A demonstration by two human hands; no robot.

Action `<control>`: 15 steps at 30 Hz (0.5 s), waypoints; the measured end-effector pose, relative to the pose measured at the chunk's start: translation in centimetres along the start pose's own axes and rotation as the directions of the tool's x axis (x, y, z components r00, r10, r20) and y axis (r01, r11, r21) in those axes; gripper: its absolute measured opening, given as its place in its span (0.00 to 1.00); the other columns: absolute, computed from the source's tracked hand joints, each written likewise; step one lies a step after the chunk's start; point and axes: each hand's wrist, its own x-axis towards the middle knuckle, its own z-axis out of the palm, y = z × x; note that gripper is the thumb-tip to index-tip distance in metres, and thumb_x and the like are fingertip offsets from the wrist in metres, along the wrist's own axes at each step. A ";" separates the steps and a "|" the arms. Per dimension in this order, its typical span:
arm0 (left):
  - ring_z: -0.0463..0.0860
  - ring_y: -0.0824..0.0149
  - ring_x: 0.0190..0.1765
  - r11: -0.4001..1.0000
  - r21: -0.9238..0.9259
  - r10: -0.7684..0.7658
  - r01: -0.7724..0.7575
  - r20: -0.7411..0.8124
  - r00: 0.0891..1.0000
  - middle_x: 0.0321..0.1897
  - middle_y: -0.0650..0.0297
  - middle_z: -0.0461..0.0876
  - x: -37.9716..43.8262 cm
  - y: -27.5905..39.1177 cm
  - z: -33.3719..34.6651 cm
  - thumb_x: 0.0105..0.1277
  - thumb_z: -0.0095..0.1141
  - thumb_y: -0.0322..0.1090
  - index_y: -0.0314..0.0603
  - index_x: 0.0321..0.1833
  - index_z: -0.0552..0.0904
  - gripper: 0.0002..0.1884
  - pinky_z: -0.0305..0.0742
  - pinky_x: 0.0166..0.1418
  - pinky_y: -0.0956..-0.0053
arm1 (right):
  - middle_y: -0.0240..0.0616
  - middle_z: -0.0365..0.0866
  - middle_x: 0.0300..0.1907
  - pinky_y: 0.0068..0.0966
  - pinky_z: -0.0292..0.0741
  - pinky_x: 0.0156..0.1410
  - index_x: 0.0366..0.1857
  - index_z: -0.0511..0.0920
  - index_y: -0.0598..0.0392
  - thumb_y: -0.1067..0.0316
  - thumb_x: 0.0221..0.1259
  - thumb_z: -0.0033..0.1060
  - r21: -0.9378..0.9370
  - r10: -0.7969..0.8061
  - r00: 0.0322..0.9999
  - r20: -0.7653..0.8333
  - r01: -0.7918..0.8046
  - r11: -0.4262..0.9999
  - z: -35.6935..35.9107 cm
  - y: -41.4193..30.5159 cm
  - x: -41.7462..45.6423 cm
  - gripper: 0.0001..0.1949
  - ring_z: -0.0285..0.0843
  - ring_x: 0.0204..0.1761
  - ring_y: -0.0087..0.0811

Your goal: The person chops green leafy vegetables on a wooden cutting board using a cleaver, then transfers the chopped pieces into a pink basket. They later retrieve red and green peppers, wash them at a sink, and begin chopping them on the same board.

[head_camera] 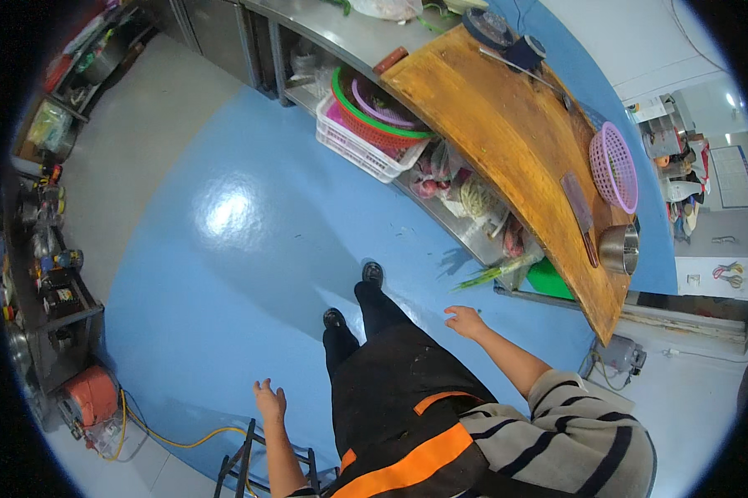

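Note:
My left hand [269,400] hangs over the blue floor at lower left, fingers apart, holding nothing. My right hand [465,321] is out to the right of my legs, also empty, with its fingers spread. Beyond it stands a counter with a thick wooden cutting board [492,118]. On the board lie a cleaver [579,215], a steel pot [618,249], a purple plastic basket [613,167] and a long thin metal rod [523,73]. Spring onions [495,272] stick out from the shelf below. Neither hand touches any of these.
Stacked baskets [374,134] jut from the lower shelf. A metal rack [69,317] with bottles and containers lines the left side. At lower left are an orange machine [92,395], a yellow hose [181,444] on the floor and a black metal stool frame [249,457].

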 end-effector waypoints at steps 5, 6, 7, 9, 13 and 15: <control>0.75 0.46 0.58 0.973 -0.226 0.079 -0.043 0.151 0.985 0.57 0.44 0.73 1.2 5.3 3.0 0.56 0.63 0.36 0.32 0.59 0.72 0.28 0.72 0.60 0.59 | 0.46 0.82 0.46 0.33 0.76 0.54 0.47 0.80 0.55 0.56 0.53 0.63 -0.106 0.071 0.980 0.184 -0.052 0.993 3.2 3.9 0.8 0.19 0.81 0.47 0.43; 0.75 0.46 0.58 0.950 -0.311 0.041 0.025 0.204 0.978 0.57 0.44 0.73 1.5 8.0 3.1 0.56 0.64 0.38 0.32 0.60 0.72 0.30 0.72 0.60 0.59 | 0.46 0.82 0.47 0.32 0.76 0.54 0.47 0.80 0.55 0.56 0.54 0.63 -0.060 0.128 0.964 0.233 -0.118 0.991 3.3 3.8 1.0 0.19 0.81 0.47 0.43; 0.75 0.47 0.58 0.914 -0.394 0.008 0.095 0.252 0.968 0.57 0.44 0.73 2.2 10.9 3.4 0.56 0.65 0.39 0.31 0.61 0.71 0.32 0.72 0.59 0.60 | 0.46 0.82 0.47 0.32 0.75 0.54 0.47 0.80 0.55 0.56 0.54 0.63 -0.040 0.132 0.961 0.242 -0.126 0.991 3.1 4.1 1.4 0.19 0.81 0.48 0.42; 0.76 0.48 0.58 0.864 -0.493 0.038 0.104 0.269 0.962 0.59 0.44 0.72 5.1 15.9 4.2 0.55 0.68 0.46 0.30 0.64 0.67 0.39 0.72 0.60 0.61 | 0.45 0.82 0.47 0.32 0.75 0.54 0.48 0.80 0.55 0.56 0.55 0.63 0.006 0.128 0.960 0.249 -0.133 0.991 2.7 4.6 2.4 0.19 0.81 0.48 0.42; 0.72 0.51 0.63 0.686 -0.705 0.158 0.178 0.384 0.910 0.64 0.39 0.65 14.9 28.4 4.0 0.49 0.71 0.55 0.27 0.71 0.54 0.55 0.71 0.61 0.62 | 0.42 0.84 0.42 0.27 0.78 0.48 0.47 0.80 0.55 0.60 0.58 0.61 0.185 0.186 0.976 0.113 -0.205 0.961 0.9 7.9 3.9 0.15 0.83 0.43 0.33; 0.69 0.51 0.65 0.545 -0.773 0.137 0.323 0.463 0.876 0.67 0.38 0.61 20.8 35.9 3.3 0.47 0.71 0.59 0.30 0.73 0.48 0.60 0.71 0.60 0.61 | 0.40 0.84 0.40 0.26 0.78 0.44 0.46 0.80 0.58 0.64 0.61 0.59 0.403 0.365 0.910 0.196 -0.414 0.817 -0.7 9.3 4.9 0.13 0.83 0.41 0.29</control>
